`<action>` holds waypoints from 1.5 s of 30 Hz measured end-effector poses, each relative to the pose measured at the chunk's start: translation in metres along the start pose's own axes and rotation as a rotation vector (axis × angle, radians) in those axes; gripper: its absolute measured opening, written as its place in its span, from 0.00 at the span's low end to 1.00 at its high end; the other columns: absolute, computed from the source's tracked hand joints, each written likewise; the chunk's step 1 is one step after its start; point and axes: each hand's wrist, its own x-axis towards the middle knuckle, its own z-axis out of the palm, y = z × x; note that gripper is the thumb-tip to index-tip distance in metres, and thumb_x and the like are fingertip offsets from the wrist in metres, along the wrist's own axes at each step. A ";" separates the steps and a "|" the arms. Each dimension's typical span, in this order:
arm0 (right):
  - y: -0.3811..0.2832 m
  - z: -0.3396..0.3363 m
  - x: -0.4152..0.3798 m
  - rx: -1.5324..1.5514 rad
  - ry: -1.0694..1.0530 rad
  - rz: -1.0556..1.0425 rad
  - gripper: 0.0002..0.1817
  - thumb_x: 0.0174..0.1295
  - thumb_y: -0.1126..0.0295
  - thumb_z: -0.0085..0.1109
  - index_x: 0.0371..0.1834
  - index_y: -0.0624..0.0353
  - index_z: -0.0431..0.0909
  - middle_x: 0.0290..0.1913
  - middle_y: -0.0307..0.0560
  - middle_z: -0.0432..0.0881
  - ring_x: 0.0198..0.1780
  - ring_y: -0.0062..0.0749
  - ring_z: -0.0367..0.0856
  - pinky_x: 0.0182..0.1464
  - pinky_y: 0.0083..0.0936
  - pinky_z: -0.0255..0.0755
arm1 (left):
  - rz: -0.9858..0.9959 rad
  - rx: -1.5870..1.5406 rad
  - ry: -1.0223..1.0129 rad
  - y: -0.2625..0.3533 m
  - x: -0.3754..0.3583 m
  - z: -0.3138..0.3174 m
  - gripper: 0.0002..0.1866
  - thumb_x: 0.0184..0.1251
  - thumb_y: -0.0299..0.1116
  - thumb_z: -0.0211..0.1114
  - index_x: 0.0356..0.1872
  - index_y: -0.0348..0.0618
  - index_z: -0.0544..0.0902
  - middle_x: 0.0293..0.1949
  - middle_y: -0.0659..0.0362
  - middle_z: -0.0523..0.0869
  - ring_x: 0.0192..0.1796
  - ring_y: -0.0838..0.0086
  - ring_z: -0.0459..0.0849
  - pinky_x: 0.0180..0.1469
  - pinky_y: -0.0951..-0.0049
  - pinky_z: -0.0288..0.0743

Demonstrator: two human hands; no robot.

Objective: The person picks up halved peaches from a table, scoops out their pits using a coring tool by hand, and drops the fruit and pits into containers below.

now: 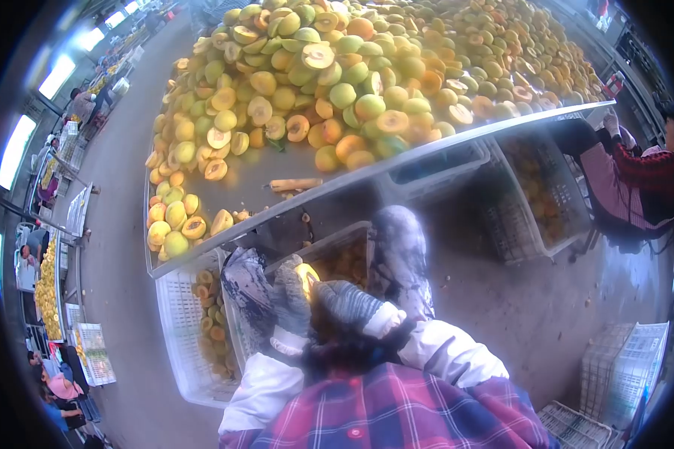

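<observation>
Writing or labels cannot be read anywhere in the head view. Both hands wear grey knitted gloves and meet just above the lap: the left hand (290, 299) and the right hand (350, 307) close their fingers around a yellow halved fruit (305, 278), its cut face pale and glossy. Beyond them stands a grey metal table (277, 176) heaped with yellow-green fruit, white plastic crates (183, 329) beneath it.

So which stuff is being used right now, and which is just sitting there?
In use:
- left hand, gloved, on a yellow fruit piece
- right hand, gloved, beside that piece
- crate of cut fruit under the hands

Just lying about:
- heap of halved fruit on the table
- empty white crates
- a seated co-worker
</observation>
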 end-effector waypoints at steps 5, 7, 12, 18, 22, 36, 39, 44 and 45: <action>0.009 -0.003 0.004 -0.631 0.128 -0.160 0.19 0.74 0.57 0.44 0.40 0.59 0.81 0.32 0.39 0.82 0.33 0.23 0.76 0.39 0.24 0.71 | 0.402 0.552 0.239 -0.057 -0.023 0.033 0.16 0.73 0.36 0.48 0.50 0.34 0.77 0.41 0.52 0.82 0.45 0.66 0.80 0.53 0.68 0.72; 0.023 -0.002 0.009 -0.604 0.181 -0.199 0.18 0.73 0.58 0.45 0.38 0.60 0.81 0.31 0.42 0.83 0.32 0.28 0.77 0.39 0.27 0.72 | 0.045 0.096 0.257 -0.069 -0.037 0.055 0.15 0.73 0.35 0.49 0.49 0.35 0.77 0.41 0.52 0.82 0.44 0.66 0.80 0.52 0.68 0.73; -0.018 0.014 0.008 -1.031 0.164 -0.096 0.15 0.70 0.65 0.46 0.35 0.60 0.82 0.35 0.53 0.85 0.34 0.43 0.82 0.38 0.35 0.75 | -0.389 -0.494 -0.066 -0.120 -0.050 0.060 0.14 0.73 0.36 0.51 0.48 0.36 0.79 0.41 0.53 0.82 0.44 0.66 0.81 0.50 0.69 0.76; -0.017 0.012 -0.010 -1.209 0.195 -0.028 0.12 0.66 0.71 0.43 0.38 0.63 0.79 0.34 0.58 0.81 0.29 0.51 0.80 0.34 0.43 0.75 | -1.105 -1.292 -0.326 -0.105 -0.024 0.029 0.25 0.68 0.51 0.55 0.49 0.36 0.78 0.41 0.53 0.82 0.43 0.65 0.82 0.49 0.67 0.78; -0.013 0.007 -0.005 -1.413 0.367 -0.489 0.13 0.69 0.71 0.42 0.49 0.63 0.74 0.37 0.56 0.76 0.34 0.50 0.80 0.39 0.39 0.75 | -0.915 -1.217 -0.569 -0.094 -0.006 0.005 0.21 0.68 0.46 0.57 0.51 0.37 0.78 0.41 0.54 0.82 0.45 0.66 0.81 0.51 0.68 0.77; -0.006 0.013 0.017 0.671 0.173 -0.239 0.16 0.75 0.67 0.45 0.60 0.62 0.72 0.55 0.40 0.78 0.56 0.22 0.75 0.58 0.22 0.70 | -0.048 0.265 0.209 0.019 0.000 0.036 0.11 0.71 0.33 0.55 0.48 0.38 0.77 0.42 0.56 0.81 0.46 0.69 0.80 0.51 0.73 0.75; 0.010 0.006 0.019 -0.501 0.444 -0.459 0.20 0.69 0.76 0.45 0.64 0.68 0.66 0.49 0.54 0.79 0.49 0.40 0.78 0.48 0.33 0.75 | -0.204 -0.129 0.107 -0.010 0.000 0.033 0.15 0.70 0.39 0.55 0.47 0.38 0.77 0.42 0.54 0.82 0.46 0.67 0.80 0.51 0.71 0.75; -0.002 0.006 -0.008 -1.380 0.399 -0.593 0.21 0.62 0.75 0.48 0.59 0.63 0.68 0.41 0.60 0.75 0.35 0.48 0.79 0.35 0.37 0.75 | -0.936 -1.198 0.115 -0.058 -0.007 0.035 0.21 0.68 0.49 0.56 0.45 0.38 0.77 0.43 0.52 0.82 0.46 0.65 0.80 0.51 0.68 0.76; -0.006 0.010 -0.011 -1.397 0.375 -0.594 0.17 0.62 0.74 0.48 0.55 0.63 0.70 0.40 0.60 0.74 0.32 0.46 0.80 0.31 0.35 0.75 | -1.008 -1.297 0.142 -0.061 -0.010 0.037 0.23 0.68 0.51 0.56 0.45 0.38 0.77 0.43 0.52 0.82 0.46 0.64 0.80 0.51 0.67 0.76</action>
